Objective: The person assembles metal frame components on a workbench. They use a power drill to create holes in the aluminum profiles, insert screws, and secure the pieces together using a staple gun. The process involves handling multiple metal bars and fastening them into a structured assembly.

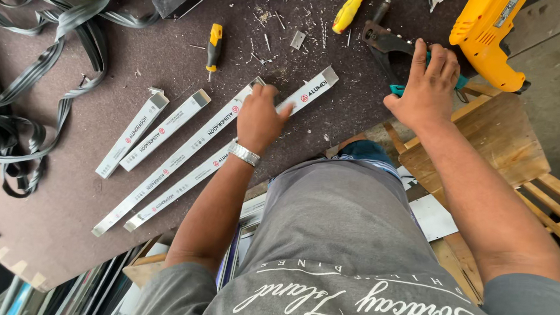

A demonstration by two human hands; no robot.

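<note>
Pressing its curled fingers flat on the long aluminium strip, the left hand steadies a light, stiff, likely sharp-edged profile, while the right hand wraps closed around the hand riveter.

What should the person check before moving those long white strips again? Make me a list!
1. Left hand rests on a long white strip: ok.
2. Right hand grips the teal-handled tool: ok.
3. Two long strips lie side by side, touching: cannot tell.
4. Two short strips lie clear of the hands: ok.
5. Metal shavings litter the board: not ok.
6. Yellow drill sits close to the right hand: not ok.
</note>
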